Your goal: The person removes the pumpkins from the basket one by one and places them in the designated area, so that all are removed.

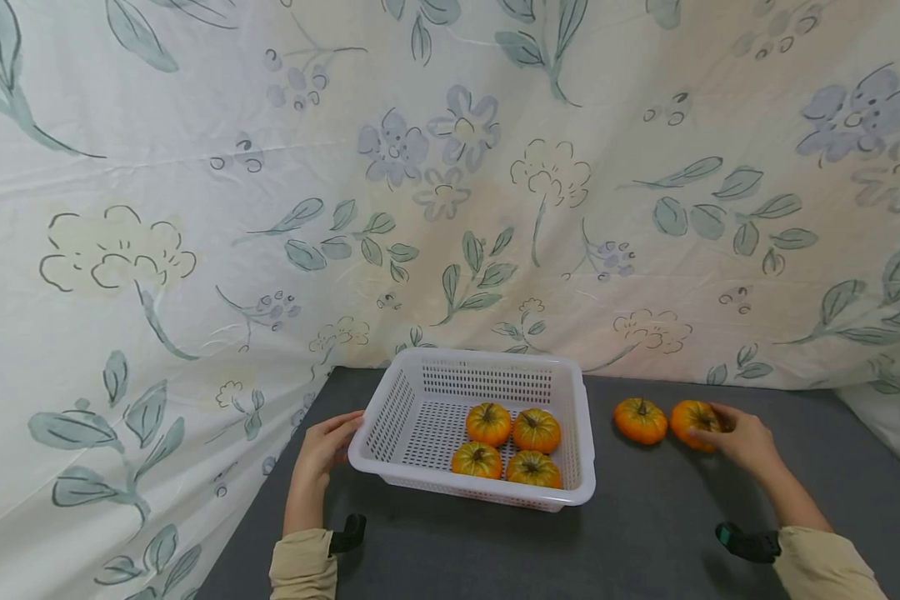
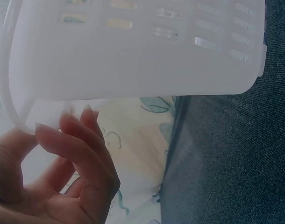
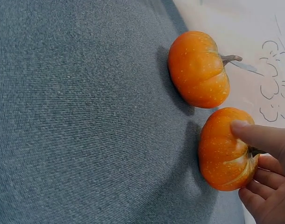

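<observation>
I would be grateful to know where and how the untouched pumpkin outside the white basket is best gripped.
Probably round the widest part of its body, coming down from above and the near side: the untouched pumpkin sits upright, stem on top, its near side open, while the neighbouring pumpkin, held by the right hand, crowds its right side.

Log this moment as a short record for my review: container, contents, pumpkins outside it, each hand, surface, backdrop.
Container: white basket with slotted sides
Contents: four orange pumpkins, grouped toward its right side
Outside: two pumpkins right of the basket, a nearer one and a farther one
Left hand: holds the basket's left rim
Right hand: grips the farther pumpkin, thumb against its side
Surface: dark tabletop
Backdrop: floral cloth
</observation>
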`<state>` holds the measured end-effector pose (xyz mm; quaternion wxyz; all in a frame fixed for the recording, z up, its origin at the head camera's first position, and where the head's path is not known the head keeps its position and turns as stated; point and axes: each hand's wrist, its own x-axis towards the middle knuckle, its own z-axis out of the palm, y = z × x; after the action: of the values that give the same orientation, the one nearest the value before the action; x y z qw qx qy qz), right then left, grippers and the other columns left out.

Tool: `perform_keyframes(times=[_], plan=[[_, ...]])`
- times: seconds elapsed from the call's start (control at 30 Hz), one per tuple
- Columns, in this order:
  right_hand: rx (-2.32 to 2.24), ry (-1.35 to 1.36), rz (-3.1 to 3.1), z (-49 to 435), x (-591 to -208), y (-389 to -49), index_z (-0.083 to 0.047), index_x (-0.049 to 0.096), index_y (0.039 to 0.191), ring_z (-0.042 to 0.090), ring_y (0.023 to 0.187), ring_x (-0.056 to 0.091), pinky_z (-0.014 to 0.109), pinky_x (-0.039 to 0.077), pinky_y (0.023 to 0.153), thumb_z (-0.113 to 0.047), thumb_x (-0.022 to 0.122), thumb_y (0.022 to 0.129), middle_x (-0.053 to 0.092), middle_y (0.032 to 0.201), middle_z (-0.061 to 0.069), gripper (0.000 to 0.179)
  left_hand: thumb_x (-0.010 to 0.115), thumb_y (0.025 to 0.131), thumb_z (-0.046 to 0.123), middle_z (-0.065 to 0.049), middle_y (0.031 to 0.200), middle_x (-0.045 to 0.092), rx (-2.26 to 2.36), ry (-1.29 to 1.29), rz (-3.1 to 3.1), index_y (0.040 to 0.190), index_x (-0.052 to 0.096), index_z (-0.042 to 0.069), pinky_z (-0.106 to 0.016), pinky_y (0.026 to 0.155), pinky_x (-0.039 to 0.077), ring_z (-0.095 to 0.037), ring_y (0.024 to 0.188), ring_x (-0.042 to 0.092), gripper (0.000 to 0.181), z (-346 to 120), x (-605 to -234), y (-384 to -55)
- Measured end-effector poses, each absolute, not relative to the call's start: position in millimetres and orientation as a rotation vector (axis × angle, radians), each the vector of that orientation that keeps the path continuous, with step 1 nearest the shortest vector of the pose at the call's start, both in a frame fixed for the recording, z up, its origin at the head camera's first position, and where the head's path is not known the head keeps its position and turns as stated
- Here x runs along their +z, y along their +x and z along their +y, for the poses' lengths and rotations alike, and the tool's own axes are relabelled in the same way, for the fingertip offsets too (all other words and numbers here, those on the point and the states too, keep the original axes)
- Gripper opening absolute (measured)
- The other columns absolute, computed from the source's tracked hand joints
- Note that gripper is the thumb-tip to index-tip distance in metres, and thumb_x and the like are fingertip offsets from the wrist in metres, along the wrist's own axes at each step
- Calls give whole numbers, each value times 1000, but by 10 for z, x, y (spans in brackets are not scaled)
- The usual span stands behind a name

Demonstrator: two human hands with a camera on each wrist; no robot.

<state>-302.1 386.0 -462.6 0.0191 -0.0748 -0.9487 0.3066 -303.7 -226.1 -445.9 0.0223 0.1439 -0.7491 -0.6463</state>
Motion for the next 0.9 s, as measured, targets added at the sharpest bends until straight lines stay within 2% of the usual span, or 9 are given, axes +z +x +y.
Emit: perform_keyframes(times=[0.27, 0.9], plan=[[940, -220, -2910, 3809, -4644, -3018, 18, 30, 141, 62, 123, 31, 69, 30, 99, -38, 67, 91, 29, 139, 47, 84, 73, 88, 30, 4, 93, 71, -1999, 443, -2320, 127, 64, 2, -28, 64, 52, -9, 73, 67, 49, -2258, -4457, -3034], [1017, -245, -2926, 3810, -4655, -3035, 20, 22, 143, 61, 129, 26, 68, 27, 103, -47, 60, 93, 26, 143, 45, 92, 73, 88, 30, 3, 97, 70, -2014, 445, -2320, 127, 64, 4, -28, 66, 53, -8, 75, 66, 48, -2263, -4457, -3035]])
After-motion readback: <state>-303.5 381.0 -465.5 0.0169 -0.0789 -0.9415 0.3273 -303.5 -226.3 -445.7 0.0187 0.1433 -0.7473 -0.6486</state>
